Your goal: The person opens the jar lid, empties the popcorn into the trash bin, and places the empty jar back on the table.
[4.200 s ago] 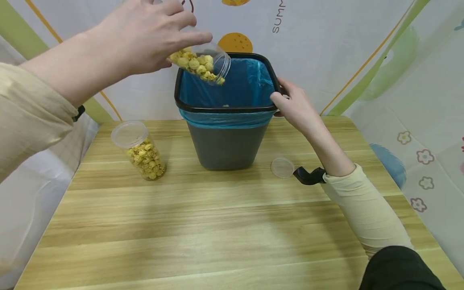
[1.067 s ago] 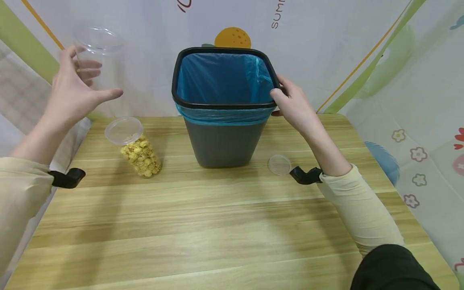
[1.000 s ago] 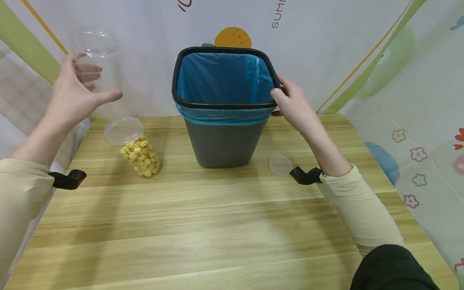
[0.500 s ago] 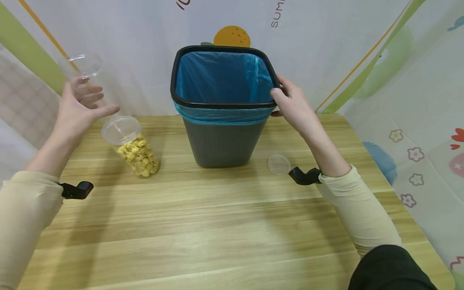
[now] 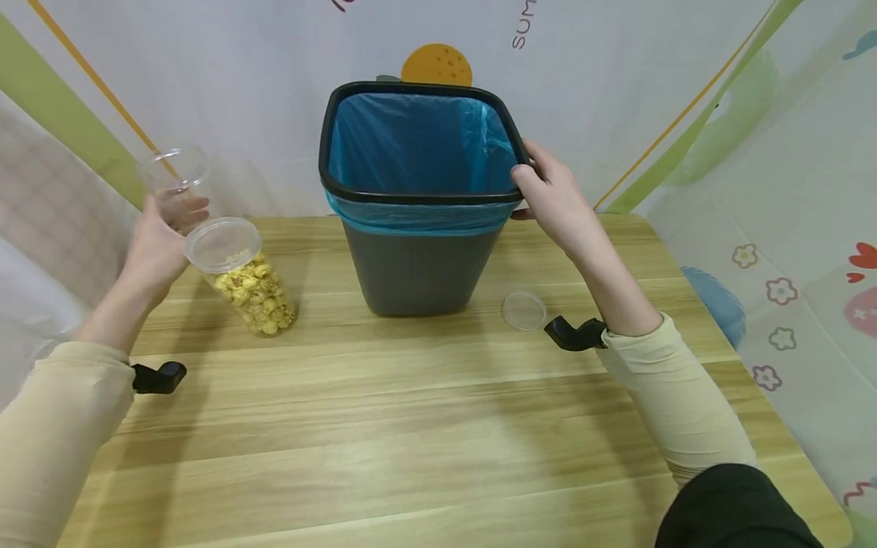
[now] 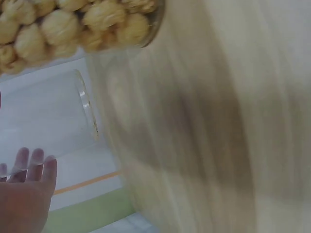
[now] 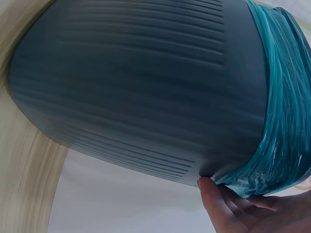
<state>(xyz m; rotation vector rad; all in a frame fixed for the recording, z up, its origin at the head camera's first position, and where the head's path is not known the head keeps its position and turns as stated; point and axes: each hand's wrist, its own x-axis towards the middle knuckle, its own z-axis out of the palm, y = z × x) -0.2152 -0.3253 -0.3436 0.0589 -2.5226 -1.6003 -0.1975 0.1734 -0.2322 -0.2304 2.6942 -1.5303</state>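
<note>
My left hand (image 5: 156,242) grips an upright, clear plastic jar (image 5: 180,161) at the back left, with no popcorn in it. In the left wrist view that jar's base (image 6: 87,104) is close to the tabletop. Just in front stands a second clear jar (image 5: 256,295), full of yellow popcorn, partly covering the hand in the head view. My right hand (image 5: 553,190) holds the right side of the black rim on a grey trash bin (image 5: 421,270), thumb over the edge. A blue bag (image 5: 411,144) lines the bin and folds over its outside.
A small clear round lid (image 5: 524,310) lies flat on the wooden table (image 5: 411,426), right of the bin. Behind the table hangs a white printed curtain (image 5: 274,91). Black wrist mounts (image 5: 575,333) sit at both cuffs.
Earlier the left hand tilted the jar, popcorn inside, over the bin. Since then the emptied jar has moved left, turned upright and come down behind the full jar. The right hand keeps its hold.
</note>
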